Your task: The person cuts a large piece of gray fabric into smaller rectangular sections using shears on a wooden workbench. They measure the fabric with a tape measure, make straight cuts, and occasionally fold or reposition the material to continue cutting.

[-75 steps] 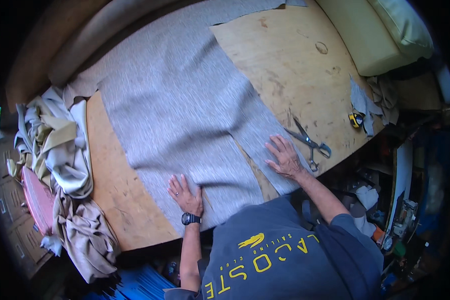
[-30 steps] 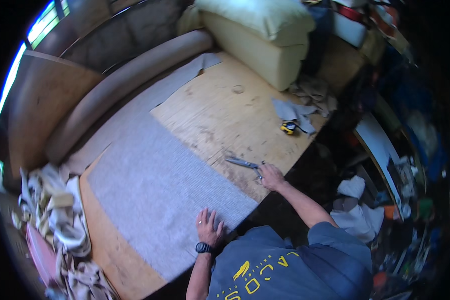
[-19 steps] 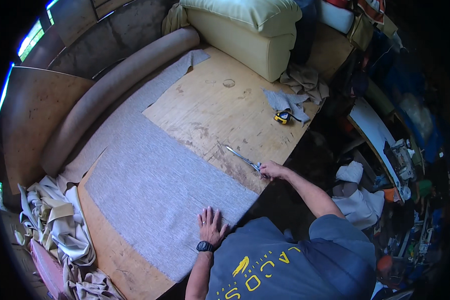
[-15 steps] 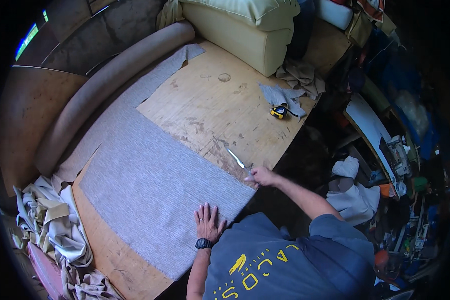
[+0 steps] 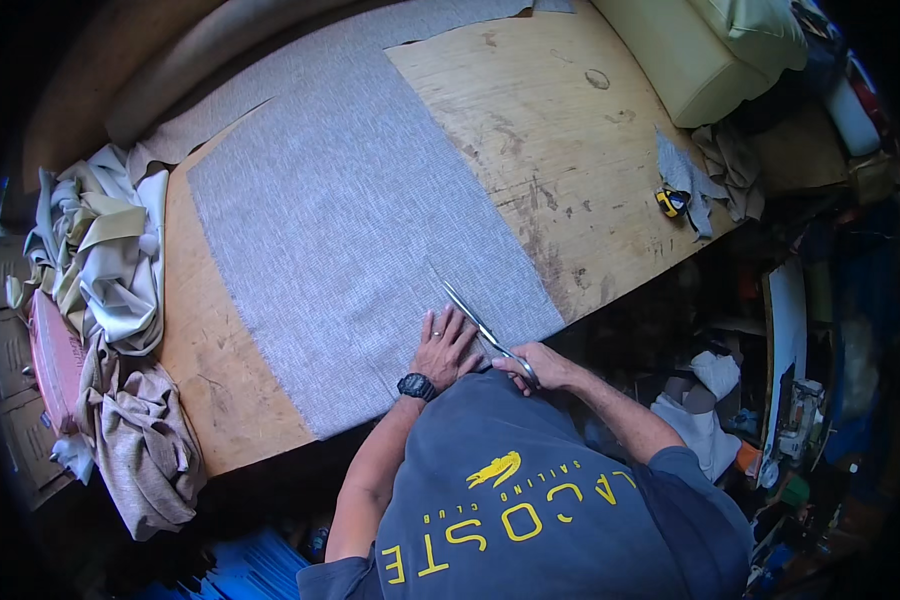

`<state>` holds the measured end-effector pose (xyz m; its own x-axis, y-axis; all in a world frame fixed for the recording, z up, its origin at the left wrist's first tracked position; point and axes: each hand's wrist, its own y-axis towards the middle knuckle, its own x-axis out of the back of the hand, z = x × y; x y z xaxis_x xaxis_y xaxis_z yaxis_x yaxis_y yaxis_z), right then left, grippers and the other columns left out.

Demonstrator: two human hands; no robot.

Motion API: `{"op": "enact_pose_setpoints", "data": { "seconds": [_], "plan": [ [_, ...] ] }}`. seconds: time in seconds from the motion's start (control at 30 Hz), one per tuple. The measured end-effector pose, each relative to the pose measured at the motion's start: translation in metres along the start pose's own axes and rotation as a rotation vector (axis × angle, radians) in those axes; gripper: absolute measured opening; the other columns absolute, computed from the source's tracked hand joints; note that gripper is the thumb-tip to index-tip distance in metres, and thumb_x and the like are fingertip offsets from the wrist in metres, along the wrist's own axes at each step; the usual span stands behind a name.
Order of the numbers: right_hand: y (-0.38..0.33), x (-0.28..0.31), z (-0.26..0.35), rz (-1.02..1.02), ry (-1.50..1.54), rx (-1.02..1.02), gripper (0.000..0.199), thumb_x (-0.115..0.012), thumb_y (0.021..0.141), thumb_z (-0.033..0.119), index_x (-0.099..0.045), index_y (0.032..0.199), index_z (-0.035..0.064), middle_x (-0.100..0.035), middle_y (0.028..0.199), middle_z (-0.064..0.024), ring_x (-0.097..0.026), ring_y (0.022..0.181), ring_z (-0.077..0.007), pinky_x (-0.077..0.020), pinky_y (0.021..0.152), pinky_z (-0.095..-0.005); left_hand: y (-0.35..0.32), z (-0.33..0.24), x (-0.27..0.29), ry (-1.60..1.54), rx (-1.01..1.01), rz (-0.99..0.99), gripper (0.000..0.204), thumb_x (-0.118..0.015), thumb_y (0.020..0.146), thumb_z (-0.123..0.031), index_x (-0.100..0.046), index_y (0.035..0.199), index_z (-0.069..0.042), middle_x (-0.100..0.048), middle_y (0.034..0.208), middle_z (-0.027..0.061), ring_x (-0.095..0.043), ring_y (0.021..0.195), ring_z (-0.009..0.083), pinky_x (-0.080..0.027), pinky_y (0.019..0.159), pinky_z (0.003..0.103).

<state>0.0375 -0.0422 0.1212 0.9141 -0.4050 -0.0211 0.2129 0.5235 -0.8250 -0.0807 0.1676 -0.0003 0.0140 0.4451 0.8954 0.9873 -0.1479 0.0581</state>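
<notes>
A piece of grey woven fabric (image 5: 370, 230) lies spread over the wooden table and reaches its near edge. My left hand (image 5: 445, 345), with a dark watch at the wrist, presses flat on the fabric near that edge, fingers spread. Just to its right, my right hand (image 5: 545, 366) grips a pair of scissors (image 5: 472, 316) by the handles. Their long blades point away from me and to the left, along the cloth beside my left fingers. A faint line runs on from the tip; whether it is a cut or a crease, I cannot tell.
A tape measure (image 5: 672, 203) and a fabric scrap (image 5: 686, 180) lie on the table (image 5: 560, 150) at the right. A cream upholstered piece (image 5: 685, 60) stands at the far right. Crumpled cloths (image 5: 120, 270) hang at the left edge, beside a pink item (image 5: 52, 355).
My right hand has brought the scissors from the bare wood at the right onto the fabric, beside my left hand. The view has shifted, and my left hand stays flat on the cloth.
</notes>
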Motion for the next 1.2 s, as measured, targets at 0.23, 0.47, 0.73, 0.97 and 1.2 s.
{"op": "enact_pose_setpoints", "data": {
  "seconds": [0.23,0.47,0.73,0.97,1.2],
  "plan": [
    [0.008,0.007,0.002,-0.025,-0.049,-0.035,0.058,-0.064,0.097,0.059,-0.058,0.075,0.0054,-0.060,0.064,-0.0033,-0.059,0.056,-0.0127,-0.0492,0.055,-0.0296,0.001,0.000,-0.002,-0.048,-0.024,-0.062,0.053,-0.063,0.095,-0.045,-0.061,0.139,-0.014,-0.049,0.153,0.0133,-0.035,0.150,0.0341,-0.018,0.124,0.060],
    [0.087,0.005,0.040,-0.190,-0.189,0.154,0.073,-0.059,0.093,0.071,-0.071,0.091,-0.0005,-0.066,0.068,-0.0090,-0.061,0.057,-0.0167,-0.0499,0.057,-0.0335,0.003,0.004,-0.002,-0.127,-0.010,-0.029,0.050,-0.069,0.093,-0.038,-0.063,0.135,-0.013,-0.052,0.150,0.0133,-0.038,0.148,0.0335,-0.022,0.124,0.058],
    [0.129,0.001,0.050,-0.158,-0.009,0.223,0.063,-0.066,0.095,0.062,-0.065,0.077,0.0016,-0.060,0.061,-0.0053,-0.060,0.053,-0.0136,-0.0496,0.052,-0.0320,0.000,0.039,0.033,-0.224,-0.042,-0.125,0.042,-0.073,0.089,-0.024,-0.067,0.129,-0.011,-0.060,0.139,0.0132,-0.055,0.130,0.0344,-0.039,0.113,0.050],
    [0.118,0.003,0.065,-0.192,-0.061,0.193,0.054,-0.072,0.095,0.050,-0.059,0.074,0.0020,-0.059,0.060,-0.0055,-0.058,0.050,-0.0133,-0.0480,0.048,-0.0329,0.003,0.052,0.046,-0.073,0.187,-0.237,0.043,-0.075,0.086,-0.026,-0.068,0.125,-0.010,-0.055,0.144,0.0144,-0.050,0.134,0.0336,-0.039,0.110,0.050],
    [0.149,0.012,0.103,-0.241,-0.160,0.200,0.058,-0.069,0.095,0.056,-0.059,0.073,0.0031,-0.060,0.060,-0.0073,-0.059,0.051,-0.0154,-0.0469,0.051,-0.0351,0.005,0.055,0.044,-0.074,0.197,-0.240,0.043,-0.077,0.085,-0.027,-0.069,0.125,-0.011,-0.055,0.145,0.0142,-0.051,0.133,0.0339,-0.039,0.110,0.049]
  ]
}}
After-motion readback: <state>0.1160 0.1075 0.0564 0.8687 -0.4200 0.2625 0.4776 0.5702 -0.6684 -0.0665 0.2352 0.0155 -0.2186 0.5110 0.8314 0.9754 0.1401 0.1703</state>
